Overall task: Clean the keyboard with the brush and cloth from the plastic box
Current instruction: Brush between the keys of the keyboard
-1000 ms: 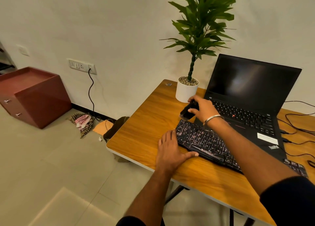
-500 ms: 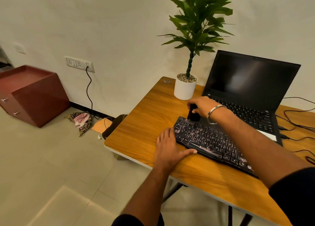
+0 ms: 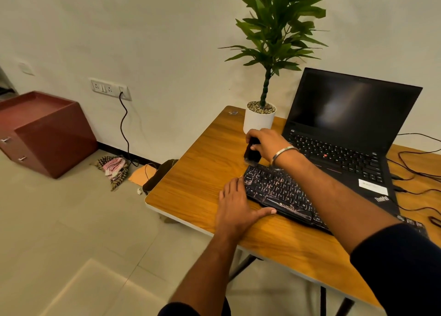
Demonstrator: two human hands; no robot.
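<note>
A black keyboard (image 3: 279, 191) with pale key legends lies slanted on the wooden table (image 3: 205, 172), in front of a laptop. My right hand (image 3: 267, 141) grips a black brush (image 3: 251, 152) and holds it upright at the keyboard's far left corner, bristles down at the edge. My left hand (image 3: 236, 208) rests flat on the table at the keyboard's near left end, fingers straight, thumb along its front edge. My right forearm hides the keyboard's right part. No cloth or plastic box shows.
An open black laptop (image 3: 346, 134) stands behind the keyboard. A potted plant (image 3: 260, 117) in a white pot sits just behind my right hand. Cables (image 3: 415, 170) trail at the table's right. On the floor are a red cabinet (image 3: 45, 134) and a checked rag (image 3: 114, 168).
My right hand has turned the brush upright and worked it around the keyboard's far left corner. My left hand has stayed flat at the near left end.
</note>
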